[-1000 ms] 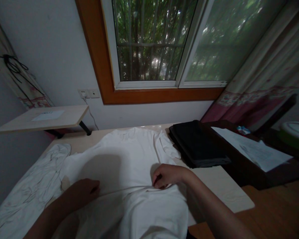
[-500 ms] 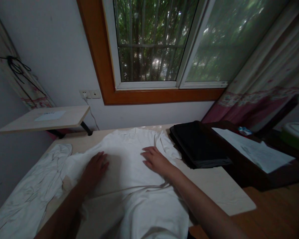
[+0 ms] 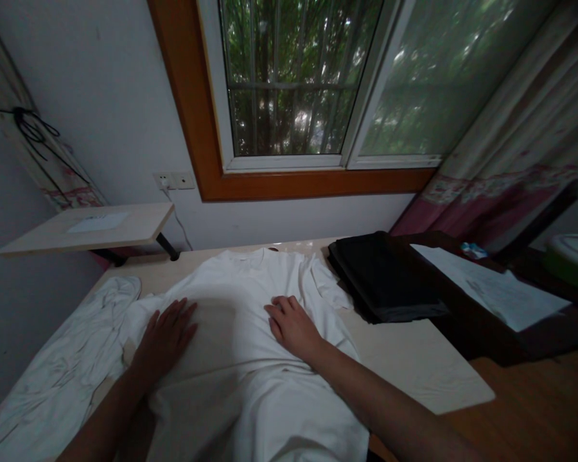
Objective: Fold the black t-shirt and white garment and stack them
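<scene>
So we've got a white T-shirt (image 3: pixel 250 289) spread over the middle of the table (image 3: pixel 414 353), its near end rumpled into folds close to us and its neck end toward the table's far edge. Both our hands lie palm-down on it around mid-table: the left hand (image 3: pixel 167 330) has its fingers open and fanned out, the right hand (image 3: pixel 291 324) has them open too, just a bit more bent. Crumpled white cloth (image 3: pixel 58 366) covers the table's left side. Further back, a black stack (image 3: pixel 388 276) sits on the table's right. A small raised shelf (image 3: pixel 139 224) stands at the table's far left, and beyond the far edge there's a window (image 3: pixel 298 77).
</scene>
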`<action>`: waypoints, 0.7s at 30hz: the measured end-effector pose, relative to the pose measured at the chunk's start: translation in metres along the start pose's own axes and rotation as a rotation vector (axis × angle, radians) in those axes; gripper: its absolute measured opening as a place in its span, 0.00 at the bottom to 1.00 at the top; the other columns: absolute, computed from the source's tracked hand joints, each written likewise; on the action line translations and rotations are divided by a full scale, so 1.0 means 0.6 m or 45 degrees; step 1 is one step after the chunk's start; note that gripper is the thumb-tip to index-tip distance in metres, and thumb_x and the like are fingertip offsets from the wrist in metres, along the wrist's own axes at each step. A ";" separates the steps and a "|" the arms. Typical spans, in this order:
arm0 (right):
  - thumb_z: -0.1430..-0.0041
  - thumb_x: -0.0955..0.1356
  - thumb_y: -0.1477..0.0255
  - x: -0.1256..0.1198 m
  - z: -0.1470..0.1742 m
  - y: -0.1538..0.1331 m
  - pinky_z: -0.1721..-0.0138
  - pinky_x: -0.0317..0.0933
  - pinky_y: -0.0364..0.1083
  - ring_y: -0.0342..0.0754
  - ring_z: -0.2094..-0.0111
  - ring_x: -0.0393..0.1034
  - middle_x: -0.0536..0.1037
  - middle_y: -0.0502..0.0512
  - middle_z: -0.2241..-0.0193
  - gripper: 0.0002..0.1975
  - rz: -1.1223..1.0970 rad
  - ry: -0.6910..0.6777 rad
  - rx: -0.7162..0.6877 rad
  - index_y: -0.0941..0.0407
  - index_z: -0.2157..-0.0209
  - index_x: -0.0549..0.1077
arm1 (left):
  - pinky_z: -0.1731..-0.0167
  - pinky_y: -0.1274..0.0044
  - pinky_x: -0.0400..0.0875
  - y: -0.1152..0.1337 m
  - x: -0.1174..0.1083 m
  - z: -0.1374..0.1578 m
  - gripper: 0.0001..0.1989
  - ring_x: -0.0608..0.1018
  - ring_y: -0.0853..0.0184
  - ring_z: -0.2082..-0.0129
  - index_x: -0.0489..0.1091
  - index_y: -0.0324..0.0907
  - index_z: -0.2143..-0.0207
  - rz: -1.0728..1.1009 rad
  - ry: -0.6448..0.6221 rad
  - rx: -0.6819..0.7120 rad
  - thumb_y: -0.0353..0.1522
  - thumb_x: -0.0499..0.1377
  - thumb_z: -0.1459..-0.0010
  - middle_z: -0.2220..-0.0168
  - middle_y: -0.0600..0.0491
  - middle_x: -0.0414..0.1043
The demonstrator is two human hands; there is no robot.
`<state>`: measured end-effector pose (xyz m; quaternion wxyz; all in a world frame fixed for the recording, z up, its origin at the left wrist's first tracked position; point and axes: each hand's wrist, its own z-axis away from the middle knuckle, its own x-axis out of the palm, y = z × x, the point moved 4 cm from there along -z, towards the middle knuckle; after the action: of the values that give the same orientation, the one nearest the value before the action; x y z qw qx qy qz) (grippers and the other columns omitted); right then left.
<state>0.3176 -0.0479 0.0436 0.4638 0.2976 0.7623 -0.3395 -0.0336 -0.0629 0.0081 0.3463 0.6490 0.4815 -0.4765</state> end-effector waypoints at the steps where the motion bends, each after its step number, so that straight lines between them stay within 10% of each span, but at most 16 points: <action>1: 0.32 0.66 0.73 -0.001 0.004 -0.004 0.45 0.63 0.56 0.57 0.49 0.63 0.72 0.63 0.48 0.16 -0.005 0.011 -0.007 0.55 0.45 0.72 | 0.34 0.51 0.55 -0.001 -0.002 0.007 0.27 0.64 0.50 0.32 0.63 0.47 0.33 -0.025 0.021 0.002 0.43 0.48 0.30 0.31 0.42 0.61; 9: 0.32 0.67 0.71 -0.006 0.002 0.012 0.48 0.67 0.55 0.55 0.51 0.67 0.72 0.60 0.51 0.14 -0.128 0.037 0.000 0.53 0.45 0.73 | 0.45 0.63 0.71 -0.035 -0.036 0.005 0.25 0.75 0.54 0.44 0.70 0.47 0.39 0.038 -0.069 -0.127 0.45 0.47 0.30 0.41 0.45 0.73; 15: 0.29 0.63 0.72 -0.013 -0.020 0.079 0.45 0.67 0.52 0.52 0.49 0.69 0.70 0.60 0.49 0.14 -0.257 0.248 0.185 0.54 0.46 0.73 | 0.38 0.59 0.62 -0.126 -0.089 -0.048 0.25 0.71 0.51 0.40 0.71 0.38 0.41 -0.048 -0.007 -0.325 0.38 0.44 0.31 0.40 0.40 0.71; 21: 0.30 0.63 0.73 -0.016 -0.025 0.135 0.45 0.66 0.53 0.54 0.50 0.69 0.71 0.61 0.52 0.12 -0.145 0.280 0.211 0.55 0.50 0.75 | 0.41 0.59 0.65 -0.199 -0.069 -0.058 0.26 0.79 0.51 0.50 0.75 0.37 0.46 -0.058 -0.334 -0.468 0.39 0.46 0.35 0.50 0.39 0.78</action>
<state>0.3761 0.0109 0.0376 0.3313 0.3265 0.7935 -0.3924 -0.1409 -0.0084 0.0595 0.5075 0.4964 0.5257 -0.4686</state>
